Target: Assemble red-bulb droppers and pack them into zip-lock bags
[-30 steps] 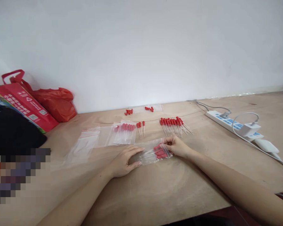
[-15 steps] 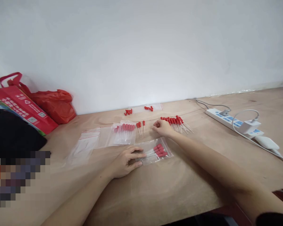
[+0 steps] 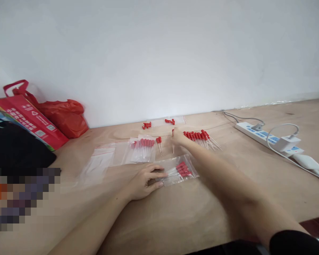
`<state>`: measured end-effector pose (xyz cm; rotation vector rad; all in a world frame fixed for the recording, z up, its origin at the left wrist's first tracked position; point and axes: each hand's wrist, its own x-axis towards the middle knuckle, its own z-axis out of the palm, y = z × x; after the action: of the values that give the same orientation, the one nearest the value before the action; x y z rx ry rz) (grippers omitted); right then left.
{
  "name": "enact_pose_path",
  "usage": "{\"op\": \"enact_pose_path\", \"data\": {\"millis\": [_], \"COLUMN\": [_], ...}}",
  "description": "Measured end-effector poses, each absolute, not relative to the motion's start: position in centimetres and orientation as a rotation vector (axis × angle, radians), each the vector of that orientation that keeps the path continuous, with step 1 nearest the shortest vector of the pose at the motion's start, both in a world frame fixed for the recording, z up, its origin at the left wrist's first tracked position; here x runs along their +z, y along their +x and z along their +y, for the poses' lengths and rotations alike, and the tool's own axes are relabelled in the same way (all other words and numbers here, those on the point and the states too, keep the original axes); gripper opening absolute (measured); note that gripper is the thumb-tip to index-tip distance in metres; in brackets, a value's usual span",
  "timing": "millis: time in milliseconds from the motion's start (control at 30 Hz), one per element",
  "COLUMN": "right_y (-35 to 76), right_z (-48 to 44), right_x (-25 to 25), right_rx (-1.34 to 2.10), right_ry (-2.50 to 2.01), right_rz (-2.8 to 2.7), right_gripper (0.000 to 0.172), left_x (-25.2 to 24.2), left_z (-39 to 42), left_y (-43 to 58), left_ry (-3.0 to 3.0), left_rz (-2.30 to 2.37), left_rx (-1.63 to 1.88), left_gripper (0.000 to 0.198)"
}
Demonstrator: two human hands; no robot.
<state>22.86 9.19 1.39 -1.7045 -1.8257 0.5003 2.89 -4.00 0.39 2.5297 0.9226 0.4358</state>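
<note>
My left hand [image 3: 146,180] rests on the table with thumb and fingers apart. Its fingertips touch the left end of a clear plastic bag [image 3: 186,180] that holds several red-bulbed droppers. Beyond the bag, my right hand [image 3: 178,137] is closed on a dropper [image 3: 173,149], whose red bulb and pale tip show beside the fingers. Just right of that hand lies a row of loose droppers [image 3: 203,136]. Two more droppers [image 3: 158,141] lie to its left, beside a filled plastic bag [image 3: 143,150].
Flat plastic bags [image 3: 102,157] lie at left. Small red bulbs [image 3: 146,125] and another bag [image 3: 159,123] are near the wall. A power strip [image 3: 255,134] with a plugged-in charger [image 3: 285,143] stands at right. A red plastic bag [image 3: 66,118] and a black item [image 3: 18,152] sit at far left.
My right hand has taken hold of one of the three droppers on the left and shifted it right, leaving two there. My left hand stays at the bag. The view has shifted slightly.
</note>
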Motion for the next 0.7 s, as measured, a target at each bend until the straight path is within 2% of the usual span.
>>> {"op": "enact_pose_path", "data": {"millis": [167, 300, 500, 700], "right_y": [29.6, 32.1, 29.9, 28.5], "right_z": [5.0, 1.2, -0.9, -1.4], "right_x": [0.1, -1.8, -2.9, -2.7], "right_rx": [0.613, 0.756, 0.980, 1.356], "right_ry": [-1.465, -1.329, -1.179, -0.988], "right_rz": [-1.397, -1.164, -0.959, -0.914], "right_gripper": [0.057, 0.047, 0.036, 0.021], "left_x": [0.4, 0.2, 0.4, 0.8], "left_z": [-4.0, -3.9, -3.9, -4.2], "left_y": [3.0, 2.9, 3.1, 3.1], "left_ry": [2.528, 2.540, 2.533, 2.504], "left_rz": [0.931, 0.923, 0.938, 1.062], "left_rx": [0.412, 0.423, 0.421, 0.407], "left_gripper": [0.030, 0.030, 0.030, 0.044]}}
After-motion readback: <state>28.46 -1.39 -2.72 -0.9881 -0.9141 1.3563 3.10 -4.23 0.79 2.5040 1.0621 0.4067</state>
